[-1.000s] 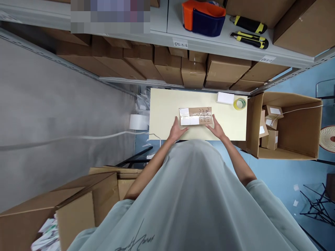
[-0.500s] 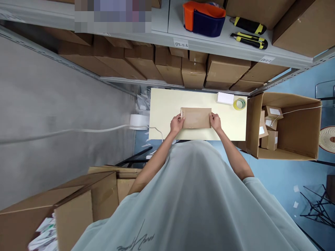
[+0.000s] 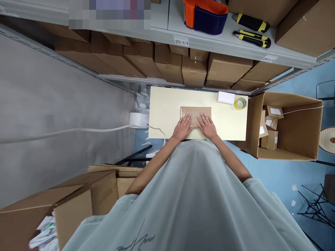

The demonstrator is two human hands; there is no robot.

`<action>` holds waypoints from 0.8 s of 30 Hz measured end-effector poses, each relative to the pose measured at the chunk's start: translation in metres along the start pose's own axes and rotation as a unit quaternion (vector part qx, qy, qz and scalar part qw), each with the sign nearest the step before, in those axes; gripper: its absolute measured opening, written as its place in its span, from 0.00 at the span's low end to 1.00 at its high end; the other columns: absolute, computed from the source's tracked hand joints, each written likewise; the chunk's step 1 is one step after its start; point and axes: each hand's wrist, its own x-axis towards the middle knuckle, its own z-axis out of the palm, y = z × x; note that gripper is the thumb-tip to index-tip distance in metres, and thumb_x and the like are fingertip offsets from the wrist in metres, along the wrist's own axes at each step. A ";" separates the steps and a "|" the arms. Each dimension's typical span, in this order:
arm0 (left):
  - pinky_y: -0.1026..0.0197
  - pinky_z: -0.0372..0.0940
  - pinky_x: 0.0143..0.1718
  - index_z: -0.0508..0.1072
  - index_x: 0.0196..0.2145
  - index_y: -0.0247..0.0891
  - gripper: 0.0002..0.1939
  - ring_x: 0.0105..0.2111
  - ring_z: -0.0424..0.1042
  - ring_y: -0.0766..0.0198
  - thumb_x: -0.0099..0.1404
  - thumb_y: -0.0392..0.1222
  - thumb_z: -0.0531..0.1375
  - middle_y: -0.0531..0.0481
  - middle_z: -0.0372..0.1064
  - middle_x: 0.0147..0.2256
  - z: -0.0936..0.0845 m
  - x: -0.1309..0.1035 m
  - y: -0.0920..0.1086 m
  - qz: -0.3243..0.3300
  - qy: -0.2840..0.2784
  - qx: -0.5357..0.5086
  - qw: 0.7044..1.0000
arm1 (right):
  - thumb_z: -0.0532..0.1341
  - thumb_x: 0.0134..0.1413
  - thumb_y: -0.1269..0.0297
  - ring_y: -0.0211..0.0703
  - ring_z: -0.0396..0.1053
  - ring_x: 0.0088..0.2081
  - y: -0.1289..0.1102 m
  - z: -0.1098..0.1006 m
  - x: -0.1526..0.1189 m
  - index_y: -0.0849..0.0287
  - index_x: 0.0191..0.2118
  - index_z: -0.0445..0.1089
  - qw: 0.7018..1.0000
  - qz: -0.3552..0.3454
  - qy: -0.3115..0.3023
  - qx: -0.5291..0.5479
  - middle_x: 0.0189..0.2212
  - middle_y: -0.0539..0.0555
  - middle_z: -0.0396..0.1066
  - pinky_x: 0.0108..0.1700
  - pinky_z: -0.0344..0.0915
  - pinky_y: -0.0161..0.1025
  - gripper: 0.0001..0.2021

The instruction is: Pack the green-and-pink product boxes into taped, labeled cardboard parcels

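A small brown cardboard box (image 3: 195,111) lies on the pale yellow tabletop (image 3: 164,101), with shiny clear tape along its left end. My left hand (image 3: 183,127) rests flat on the left half of the box, fingers stretched forward. On the right half lies my right hand (image 3: 207,125), also flat with its fingers spread. Both palms cover the box's near edge. A white box (image 3: 225,98) and a roll of tape (image 3: 240,103) are at the table's back right.
Right of the table stands a large open carton (image 3: 298,139) with several small labelled boxes in it. A shelf (image 3: 162,33) with cartons, an orange-and-blue bin (image 3: 209,17) and utility knives (image 3: 252,38) runs behind. A white cable (image 3: 78,130) crosses on the left.
Both hands have let go of the box's two ends and moved inward. They now lie flat on its top. The box has stayed in nearly the same place.
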 end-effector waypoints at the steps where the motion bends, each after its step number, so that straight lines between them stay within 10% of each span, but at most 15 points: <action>1: 0.35 0.35 0.84 0.55 0.82 0.30 0.40 0.85 0.42 0.45 0.81 0.51 0.53 0.33 0.45 0.83 -0.003 -0.002 -0.005 -0.011 0.007 0.004 1.000 | 0.51 0.82 0.54 0.55 0.44 0.85 0.001 0.000 -0.001 0.56 0.82 0.59 1.000 0.008 0.006 0.001 0.85 0.57 0.48 0.86 0.39 0.63 0.31; 9: 0.35 0.48 0.82 0.53 0.81 0.26 0.54 0.84 0.39 0.34 0.74 0.65 0.67 0.21 0.38 0.83 -0.001 -0.018 -0.030 -0.123 0.086 -0.097 0.984 | 0.54 0.80 0.41 0.62 0.34 0.87 0.018 0.007 -0.018 0.70 0.84 0.49 0.990 0.110 0.070 0.046 0.86 0.72 0.36 0.84 0.45 0.66 0.44; 13: 0.38 0.67 0.73 0.63 0.76 0.33 0.55 0.72 0.71 0.35 0.61 0.59 0.77 0.27 0.70 0.71 0.015 -0.013 -0.035 -0.256 0.076 -0.267 0.926 | 0.65 0.66 0.32 0.66 0.59 0.80 0.034 0.016 -0.029 0.67 0.86 0.39 0.958 0.192 0.056 0.204 0.81 0.74 0.54 0.76 0.65 0.64 0.60; 18: 0.46 0.76 0.63 0.79 0.59 0.33 0.34 0.56 0.82 0.46 0.58 0.48 0.77 0.38 0.82 0.54 0.016 -0.006 -0.034 -0.274 0.105 -0.392 0.872 | 0.64 0.66 0.35 0.59 0.79 0.61 0.034 0.012 -0.025 0.55 0.81 0.58 0.925 0.204 0.108 0.300 0.65 0.62 0.79 0.68 0.75 0.61 0.47; 24: 0.54 0.75 0.55 0.83 0.54 0.37 0.19 0.45 0.77 0.56 0.73 0.52 0.68 0.43 0.73 0.44 -0.004 0.003 -0.027 -0.228 0.239 -0.273 0.904 | 0.49 0.79 0.35 0.59 0.77 0.48 0.026 -0.025 -0.007 0.60 0.69 0.75 0.952 0.173 0.191 0.165 0.44 0.64 0.80 0.55 0.76 0.53 0.37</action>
